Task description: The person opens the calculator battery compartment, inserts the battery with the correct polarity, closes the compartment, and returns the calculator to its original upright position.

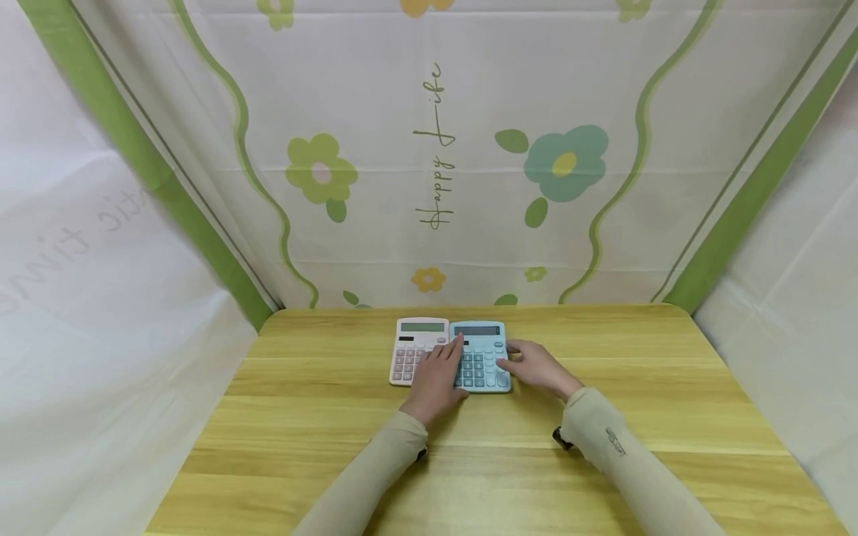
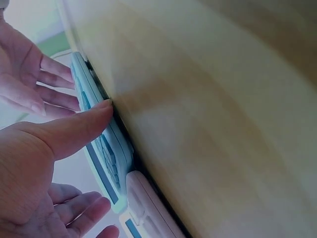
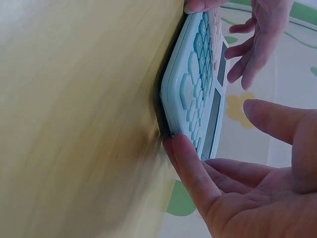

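Two calculators lie side by side on the table, a pale pink one (image 1: 404,365) on the left and a light blue one (image 1: 478,365) against its right side. Across the seam between them reaches my left hand (image 1: 436,380), its fingers extended over the keys. In the left wrist view its thumb (image 2: 84,126) touches the near edge of the blue calculator. My right hand (image 1: 538,367) is at the blue calculator's right edge. Its straight fingers (image 3: 190,163) touch that side, while the thumb (image 3: 275,119) stays apart above the keys.
The wooden table (image 1: 322,439) ends at a rounded far edge just behind the calculators. Beyond it hangs a white curtain (image 1: 375,238) printed with flowers, and white cloth walls (image 1: 107,313) enclose both sides.
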### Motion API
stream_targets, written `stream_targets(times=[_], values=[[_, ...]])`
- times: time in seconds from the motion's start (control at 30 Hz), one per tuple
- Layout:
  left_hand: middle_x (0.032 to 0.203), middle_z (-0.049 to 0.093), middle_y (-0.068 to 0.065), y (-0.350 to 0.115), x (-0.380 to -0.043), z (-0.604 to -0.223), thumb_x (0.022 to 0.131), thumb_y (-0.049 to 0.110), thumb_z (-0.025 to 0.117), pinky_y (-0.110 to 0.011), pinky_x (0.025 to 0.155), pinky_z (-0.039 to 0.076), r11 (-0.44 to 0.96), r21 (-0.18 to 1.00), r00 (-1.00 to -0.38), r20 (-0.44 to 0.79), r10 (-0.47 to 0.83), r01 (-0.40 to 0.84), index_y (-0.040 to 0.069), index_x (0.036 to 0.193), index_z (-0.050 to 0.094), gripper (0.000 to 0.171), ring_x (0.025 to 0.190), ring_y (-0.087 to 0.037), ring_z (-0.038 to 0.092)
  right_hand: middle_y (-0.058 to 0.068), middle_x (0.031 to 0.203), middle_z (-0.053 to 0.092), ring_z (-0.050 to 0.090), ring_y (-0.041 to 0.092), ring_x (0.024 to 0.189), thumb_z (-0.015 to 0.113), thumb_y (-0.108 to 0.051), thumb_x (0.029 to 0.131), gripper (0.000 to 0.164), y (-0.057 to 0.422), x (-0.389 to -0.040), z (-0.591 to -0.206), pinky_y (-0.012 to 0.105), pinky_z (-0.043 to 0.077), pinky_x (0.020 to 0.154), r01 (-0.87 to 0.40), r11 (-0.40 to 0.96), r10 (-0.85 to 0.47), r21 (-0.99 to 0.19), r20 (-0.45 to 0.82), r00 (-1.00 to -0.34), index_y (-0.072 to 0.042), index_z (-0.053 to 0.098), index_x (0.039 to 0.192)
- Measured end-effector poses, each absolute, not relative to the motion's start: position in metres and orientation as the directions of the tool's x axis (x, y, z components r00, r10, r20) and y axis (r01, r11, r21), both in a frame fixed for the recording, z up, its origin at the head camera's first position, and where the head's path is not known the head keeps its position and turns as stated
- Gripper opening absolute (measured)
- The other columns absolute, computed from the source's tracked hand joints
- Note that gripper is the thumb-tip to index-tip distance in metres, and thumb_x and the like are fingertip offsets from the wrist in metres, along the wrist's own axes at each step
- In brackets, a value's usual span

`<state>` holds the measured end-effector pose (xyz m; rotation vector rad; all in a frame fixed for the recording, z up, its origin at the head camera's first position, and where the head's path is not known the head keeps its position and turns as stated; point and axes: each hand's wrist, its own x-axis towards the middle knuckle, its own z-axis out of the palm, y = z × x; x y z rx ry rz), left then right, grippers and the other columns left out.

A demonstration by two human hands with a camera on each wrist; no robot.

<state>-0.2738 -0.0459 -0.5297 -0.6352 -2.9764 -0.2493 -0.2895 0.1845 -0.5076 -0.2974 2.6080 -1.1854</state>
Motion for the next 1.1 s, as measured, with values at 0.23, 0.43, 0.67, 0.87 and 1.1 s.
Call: stream_targets(times=[0.23,0.43,0.67,0.87,1.1], values=[[0.166,0.039,-0.005,-0.045,-0.277,-0.53,0.081,0.041,0.089,-0.048,0.118,0.041,0.905,0.14,-0.914,0.119,0.388,0.402,0.009,0.165,0.024,0.111,0.146,-0.03,0.046,0.03,0.147,0.054,0.06,0.046,0.128,0.06,-0.026,0.105,0.056,0.185,-0.293,-0.508,0.059,0.048,0.11,-0.079,0.642,-0.287,-0.763,-0.143,-0.947,0.003,0.048,0.151],[0.164,0.043,-0.007,-0.045,-0.277,-0.53,0.081,0.041,0.089,-0.047,0.115,0.043,0.907,0.13,-0.914,0.123,0.386,0.4,0.009,0.165,0.025,0.11,0.145,-0.03,0.048,0.03,0.148,0.054,0.06,0.046,0.128,0.06,-0.025,0.105,0.057,0.185,-0.293,-0.508,0.058,0.049,0.109,-0.083,0.648,-0.283,-0.757,-0.137,-0.949,0.005,0.047,0.151],[0.161,0.047,-0.007,-0.046,-0.277,-0.53,0.081,0.042,0.089,-0.046,0.112,0.045,0.905,0.118,-0.91,0.136,0.392,0.408,0.009,0.164,0.028,0.108,0.142,-0.028,0.05,0.028,0.15,0.053,0.06,0.044,0.129,0.06,-0.027,0.106,0.058,0.183,-0.293,-0.51,0.057,0.049,0.109,-0.071,0.647,-0.275,-0.76,-0.145,-0.95,0.004,0.045,0.153],[0.163,0.044,-0.006,-0.048,-0.276,-0.531,0.083,0.044,0.087,-0.047,0.112,0.045,0.898,0.14,-0.907,0.131,0.4,0.416,0.01,0.165,0.028,0.106,0.142,-0.028,0.049,0.027,0.151,0.052,0.059,0.044,0.129,0.06,-0.027,0.106,0.058,0.184,-0.292,-0.512,0.057,0.049,0.109,-0.07,0.644,-0.278,-0.762,-0.148,-0.949,0.002,0.044,0.154],[0.164,0.042,-0.004,-0.062,-0.272,-0.523,0.085,0.046,0.085,-0.052,0.117,0.042,0.884,0.206,-0.907,0.133,0.399,0.419,0.014,0.164,0.03,0.101,0.141,-0.03,0.05,0.025,0.159,0.043,0.059,0.043,0.13,0.061,-0.026,0.105,0.063,0.189,-0.286,-0.511,0.056,0.053,0.105,-0.099,0.665,-0.265,-0.74,-0.111,-0.958,0.0,0.038,0.158]])
